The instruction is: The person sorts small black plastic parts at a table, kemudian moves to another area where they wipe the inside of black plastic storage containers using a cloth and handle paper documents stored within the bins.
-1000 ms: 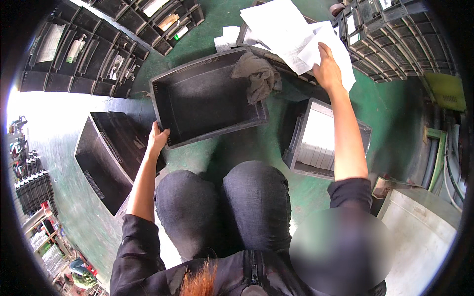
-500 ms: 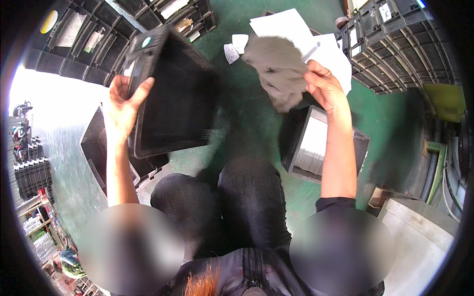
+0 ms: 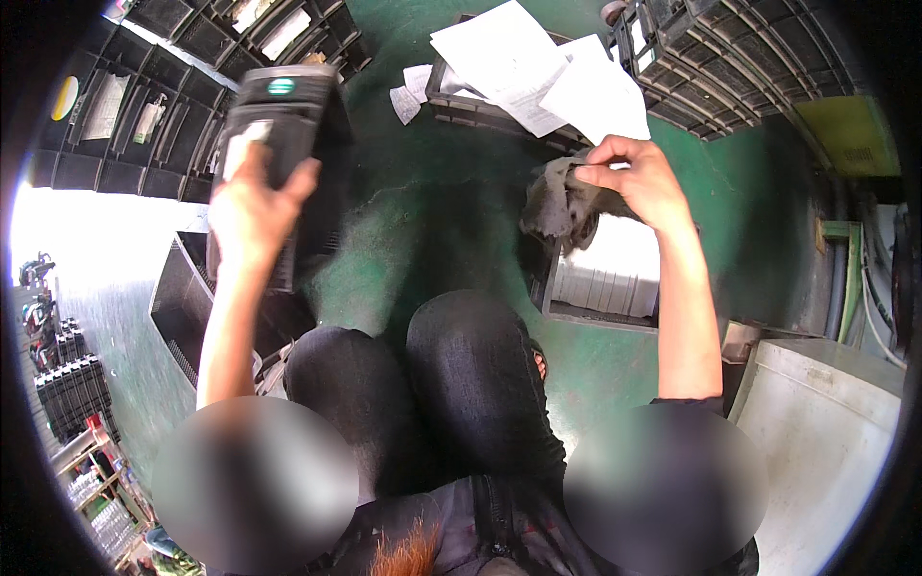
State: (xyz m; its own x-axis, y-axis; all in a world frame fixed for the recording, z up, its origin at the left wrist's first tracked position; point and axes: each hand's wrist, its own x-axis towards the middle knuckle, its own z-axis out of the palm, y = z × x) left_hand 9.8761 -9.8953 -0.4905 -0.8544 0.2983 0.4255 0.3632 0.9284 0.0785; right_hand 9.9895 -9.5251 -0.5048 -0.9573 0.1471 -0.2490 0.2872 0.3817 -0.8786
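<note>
My left hand grips a black plastic crate by its end wall, which bears a round green sticker. The crate is tipped up on edge in the air, slightly blurred, and its inside is mostly turned away from view. Between the thumb and fingers of my right hand hangs a crumpled grey cloth. Below the cloth, another black crate stands on the floor with a row of flat white pieces inside; the cloth and my forearm cover part of it.
White paper sheets lie across a black crate ahead. Crate stacks rise at the far left and far right. Beside my left knee sits a black crate. A pale cabinet stands at right.
The black crate in my left hand has turned so its end wall faces up more and its inside shows less. My right hand has brought the cloth lower, over the crate of white pieces.
</note>
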